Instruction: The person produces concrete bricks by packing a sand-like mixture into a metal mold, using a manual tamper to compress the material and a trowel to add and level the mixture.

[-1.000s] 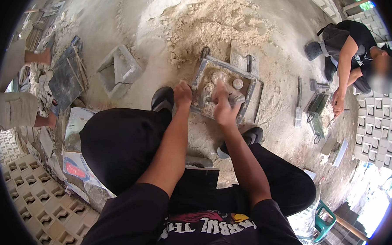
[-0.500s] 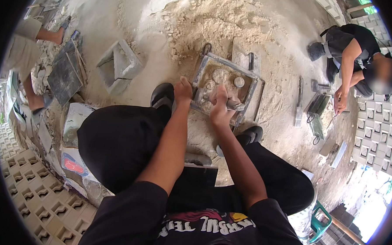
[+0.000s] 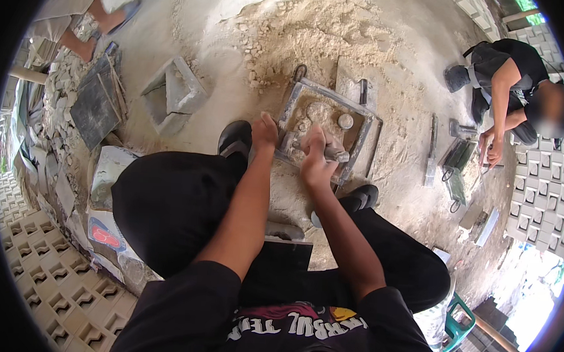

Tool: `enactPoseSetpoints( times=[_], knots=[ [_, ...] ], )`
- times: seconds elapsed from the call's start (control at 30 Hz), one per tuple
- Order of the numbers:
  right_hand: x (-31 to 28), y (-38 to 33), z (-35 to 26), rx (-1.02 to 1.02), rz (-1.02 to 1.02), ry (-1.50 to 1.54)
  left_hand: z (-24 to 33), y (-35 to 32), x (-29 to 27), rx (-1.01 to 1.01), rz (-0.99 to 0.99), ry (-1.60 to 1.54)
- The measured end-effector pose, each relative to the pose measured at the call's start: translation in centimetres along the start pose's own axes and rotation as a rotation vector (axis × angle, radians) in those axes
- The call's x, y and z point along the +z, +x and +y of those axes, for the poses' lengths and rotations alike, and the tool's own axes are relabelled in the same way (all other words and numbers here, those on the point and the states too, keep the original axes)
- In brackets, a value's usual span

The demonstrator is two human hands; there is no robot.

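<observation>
A square metal mould frame (image 3: 359, 143) with raised handles lies on the ground between my feet. Pale sandy powder partly fills it around several raised shapes, among them a small round knob (image 3: 345, 121). My right hand (image 3: 318, 162) is inside the frame, fingers closed around a short, dusty grey piece (image 3: 338, 156) that sticks out on its right side. At the frame's left edge, my left hand (image 3: 264, 132) is closed, and whatever its fingers hold is hidden.
Loose powder (image 3: 326, 33) is heaped beyond the frame. A broken angular block (image 3: 175, 96) and dark slabs (image 3: 96, 105) lie left. A co-worker (image 3: 509, 79) squats at right over another mould (image 3: 459, 165); a long metal bar (image 3: 431, 151) lies between us. Another person's legs (image 3: 91, 16) stand far left.
My hands stay at the mould frame with barely any shift. The other person's feet at the far left have stepped farther away, toward the top of the view. The co-worker's hands have moved slightly.
</observation>
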State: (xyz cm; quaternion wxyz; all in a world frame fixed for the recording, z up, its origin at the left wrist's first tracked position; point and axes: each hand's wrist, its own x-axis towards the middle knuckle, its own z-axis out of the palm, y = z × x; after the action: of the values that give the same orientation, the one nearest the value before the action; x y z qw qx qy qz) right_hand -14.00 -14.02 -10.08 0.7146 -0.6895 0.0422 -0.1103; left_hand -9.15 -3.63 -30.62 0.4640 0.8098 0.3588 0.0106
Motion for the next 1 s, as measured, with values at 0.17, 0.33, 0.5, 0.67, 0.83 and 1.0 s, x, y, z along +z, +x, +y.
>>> enactPoseSetpoints(
  times=[0.17, 0.33, 0.5, 0.67, 0.83, 1.0],
  knots=[
    [-0.1, 0.1, -1.9, 0.050, 0.040, 0.136, 0.6, -0.6, -0.4, 0.006, -0.031, -0.041],
    [0.4, 1.1, -0.7, 0.036, -0.050, 0.137, -0.2, 0.1, -0.4, 0.014, -0.068, -0.077],
    [1.0, 1.3, -0.8, -0.046, -0.012, 0.068, 0.2, -0.1, -0.1, -0.056, 0.027, 0.091],
    [2.1, 3.0, -0.4, -0.145, 0.119, 0.068, 2.2, -1.1, -1.3, -0.065, -0.055, 0.076],
    [2.6, 3.6, -1.0, -0.075, 0.063, 0.118, 1.7, -1.0, -1.6, -0.091, -0.059, 0.110],
    [2.1, 4.9, 1.7, -0.055, -0.043, -0.156, 2.4, -1.2, -1.4, -0.082, -0.089, 0.158]
  ],
)
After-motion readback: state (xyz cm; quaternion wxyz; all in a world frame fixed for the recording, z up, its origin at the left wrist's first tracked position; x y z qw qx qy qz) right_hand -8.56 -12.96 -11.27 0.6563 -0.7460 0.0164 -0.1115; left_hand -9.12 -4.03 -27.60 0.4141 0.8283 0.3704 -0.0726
